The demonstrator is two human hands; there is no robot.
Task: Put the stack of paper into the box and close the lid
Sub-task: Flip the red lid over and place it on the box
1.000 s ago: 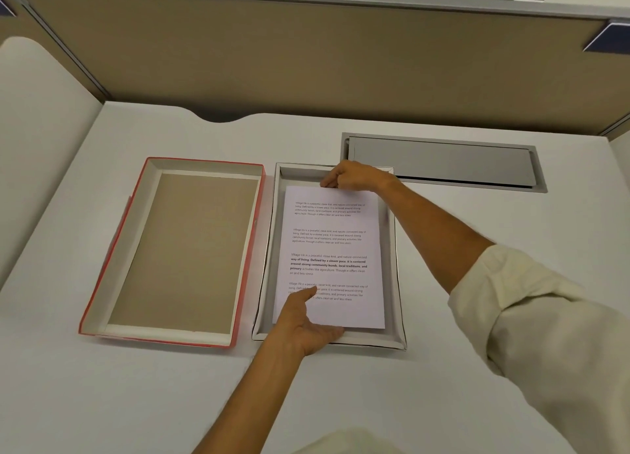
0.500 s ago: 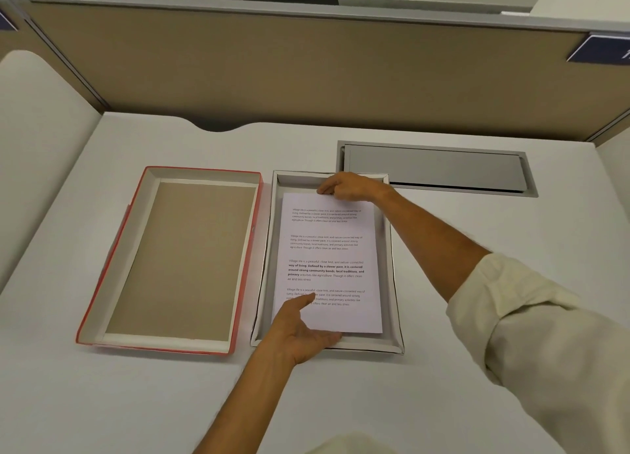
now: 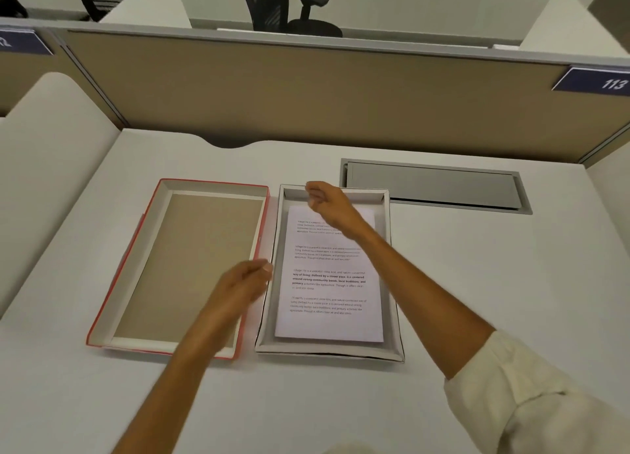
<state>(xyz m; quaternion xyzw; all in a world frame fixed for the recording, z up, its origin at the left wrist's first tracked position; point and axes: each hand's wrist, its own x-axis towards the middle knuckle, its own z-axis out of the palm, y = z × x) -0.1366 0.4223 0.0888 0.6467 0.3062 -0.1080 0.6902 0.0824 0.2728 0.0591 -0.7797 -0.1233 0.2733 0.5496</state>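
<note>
Lying flat inside the grey-walled box (image 3: 393,283), the stack of paper (image 3: 329,276) shows printed text on its top sheet, with a narrow margin of box floor visible around it. The box sits on the white desk (image 3: 477,283), and just beside it on the left lies the red-edged lid (image 3: 119,283), turned inside up so its brown cardboard interior faces the camera; the two nearly touch along their long sides.

The left hand (image 3: 238,286) hangs over the lid's right wall, next to the box, with fingers loosely curled and nothing held; it is blurred, so whether the thumb touches the lid's edge cannot be told. The right hand (image 3: 329,203) hovers over the far end of the box, above the top of the paper, fingers bent loosely and holding nothing, its cream sleeve (image 3: 531,392) rolled up the forearm.

Behind the box, a grey cable hatch (image 3: 433,186) is set into the desk, and a tan partition (image 3: 306,95) rises beyond it.
</note>
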